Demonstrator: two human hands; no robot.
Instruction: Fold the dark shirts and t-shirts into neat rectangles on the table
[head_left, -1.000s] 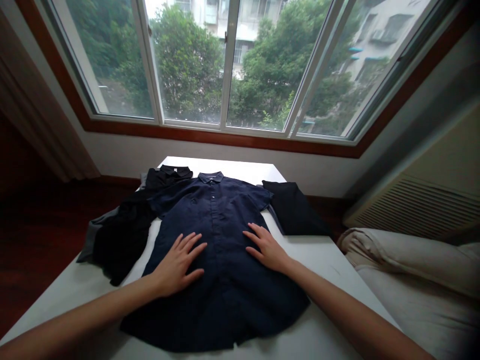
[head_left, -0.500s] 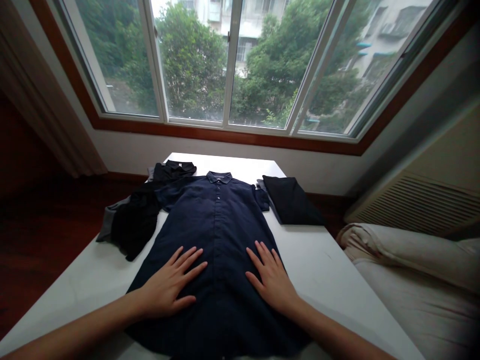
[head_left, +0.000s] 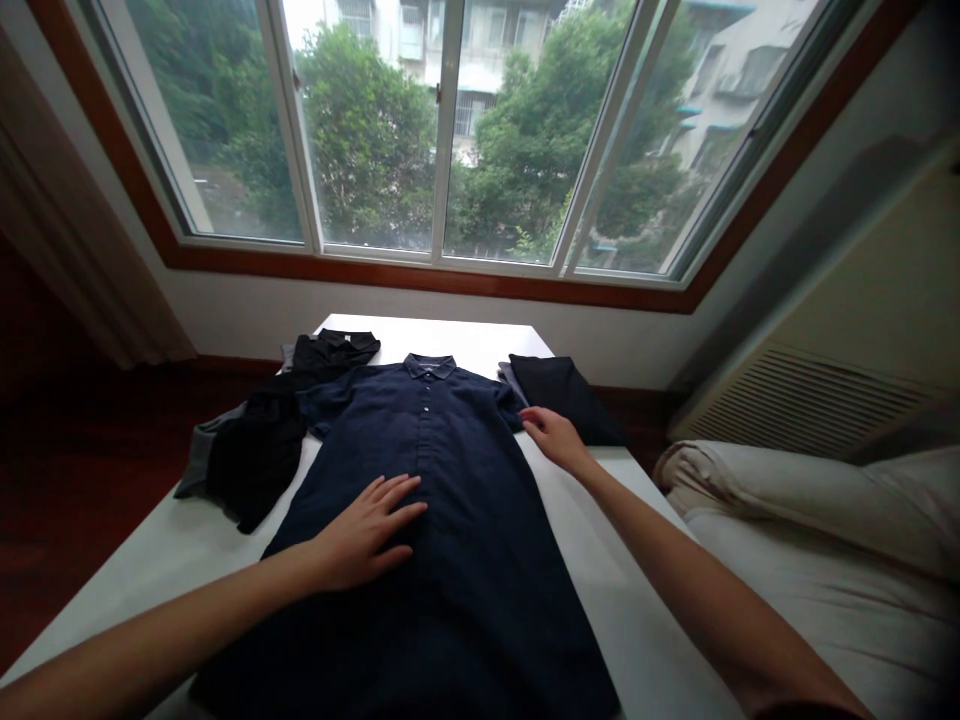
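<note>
A dark navy short-sleeved button shirt (head_left: 442, 500) lies spread face up on the white table (head_left: 187, 545), collar toward the window. My left hand (head_left: 367, 530) rests flat on the shirt's front, left of the button line, fingers spread. My right hand (head_left: 551, 435) reaches out, palm down, to the shirt's right sleeve (head_left: 510, 405). Its fingertips touch the sleeve's hem and I see no grip on the cloth.
A heap of black and grey clothes (head_left: 259, 445) lies at the table's left edge. A folded black garment (head_left: 562, 395) sits at the far right corner. A beige cushion (head_left: 810, 520) lies to the right, with a window (head_left: 435, 130) beyond the table.
My right hand has left the shirt's front and moved forward and right to the sleeve. My left hand has slid slightly toward the button line.
</note>
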